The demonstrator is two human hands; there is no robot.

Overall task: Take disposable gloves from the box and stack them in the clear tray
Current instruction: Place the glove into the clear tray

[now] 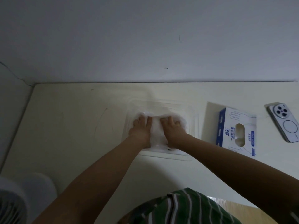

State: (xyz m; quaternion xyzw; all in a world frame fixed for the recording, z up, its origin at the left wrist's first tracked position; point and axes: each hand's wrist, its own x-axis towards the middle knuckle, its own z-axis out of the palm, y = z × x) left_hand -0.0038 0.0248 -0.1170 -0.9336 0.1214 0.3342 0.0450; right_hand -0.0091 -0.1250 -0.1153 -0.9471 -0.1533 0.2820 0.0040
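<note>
A dim cream table (pixel 68 126) meets a plain white wall (pixel 145 38).

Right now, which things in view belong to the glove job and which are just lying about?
Job: glove box; clear tray; gloves in the tray; left hand and right hand pressing them.
Lying about: phone beside the box; fan at lower left.

Left hand (pixel 140 128), right hand (pixel 172 129) on gloves (pixel 156 128)

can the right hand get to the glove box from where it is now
Probably yes. The box lies just right of the tray, opening upward, with only bare table between it and the right hand. That hand presses the gloves and would have to lift off first.
</note>
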